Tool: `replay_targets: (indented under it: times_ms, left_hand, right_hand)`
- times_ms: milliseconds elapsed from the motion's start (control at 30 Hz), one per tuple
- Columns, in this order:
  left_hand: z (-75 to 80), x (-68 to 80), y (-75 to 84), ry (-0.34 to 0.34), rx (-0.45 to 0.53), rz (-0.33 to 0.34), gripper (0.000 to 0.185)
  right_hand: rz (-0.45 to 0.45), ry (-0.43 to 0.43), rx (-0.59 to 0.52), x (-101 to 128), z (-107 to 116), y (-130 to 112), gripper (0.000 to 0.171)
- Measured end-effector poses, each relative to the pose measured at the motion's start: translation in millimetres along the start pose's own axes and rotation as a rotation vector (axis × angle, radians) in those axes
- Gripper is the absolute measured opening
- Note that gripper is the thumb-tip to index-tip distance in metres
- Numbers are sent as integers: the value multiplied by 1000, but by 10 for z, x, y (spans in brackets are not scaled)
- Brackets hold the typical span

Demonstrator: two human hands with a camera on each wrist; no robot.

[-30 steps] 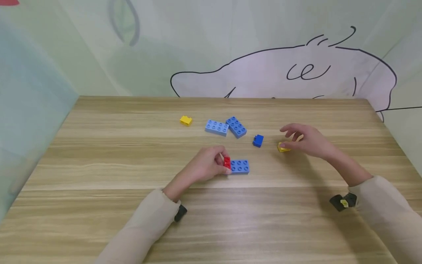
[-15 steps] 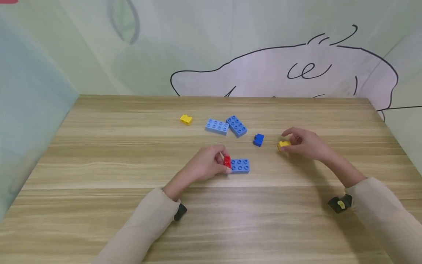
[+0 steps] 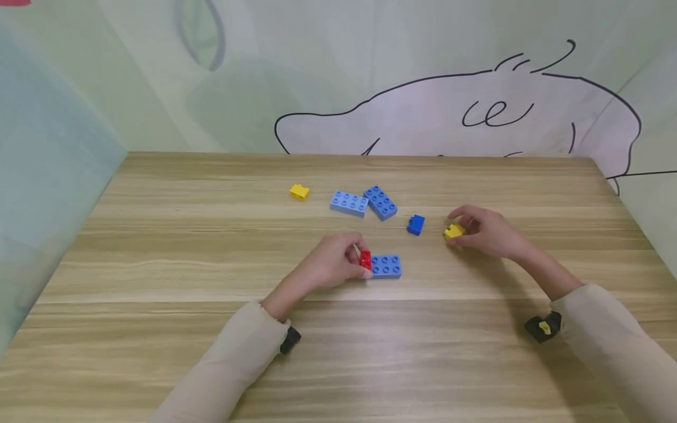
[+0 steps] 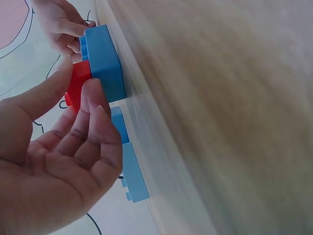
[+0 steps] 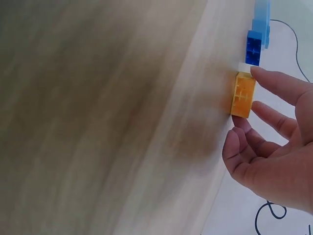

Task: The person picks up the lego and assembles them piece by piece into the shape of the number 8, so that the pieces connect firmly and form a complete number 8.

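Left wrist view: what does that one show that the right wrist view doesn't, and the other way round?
Only the left wrist view shows the left hand, pinching a red brick on a long blue brick.

Only the right wrist view shows the yellow brick between the right hand's fingers, and the small dark blue brick near it.

Both show the right hand, the wooden table and the wall with black lines. Both also show other blue bricks, but I can't match them one to one.
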State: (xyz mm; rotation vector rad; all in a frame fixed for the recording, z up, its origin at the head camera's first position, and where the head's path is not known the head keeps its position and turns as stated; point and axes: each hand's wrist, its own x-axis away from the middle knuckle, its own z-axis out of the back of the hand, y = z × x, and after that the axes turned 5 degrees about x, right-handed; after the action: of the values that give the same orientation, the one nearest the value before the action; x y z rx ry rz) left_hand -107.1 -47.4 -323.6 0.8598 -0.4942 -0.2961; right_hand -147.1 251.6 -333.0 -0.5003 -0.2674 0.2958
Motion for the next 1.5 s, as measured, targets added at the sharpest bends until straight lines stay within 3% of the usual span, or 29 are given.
replay_targets:
  times_ms: [200, 467, 867, 1233, 1500]
  left_hand:
    - [-1, -6, -11, -3, 4, 4, 33]
    - [5, -3, -12, -5, 1, -2, 33]
    - [6, -2, -3, -8, 11, 3, 32]
    - [11, 10, 3, -5, 5, -3, 32]
    - [11, 3, -5, -9, 3, 2, 32]
  right_hand:
    - [-49, 3, 12, -7, 12, -27, 49]
    - [-76, 13, 7, -9, -24, -30, 37]
    - [66, 44, -48, 10, -10, -94, 30]
    - [225, -50, -145, 48, -158, -405, 30]
    - [249, -93, -183, 72, -330, -572, 32]
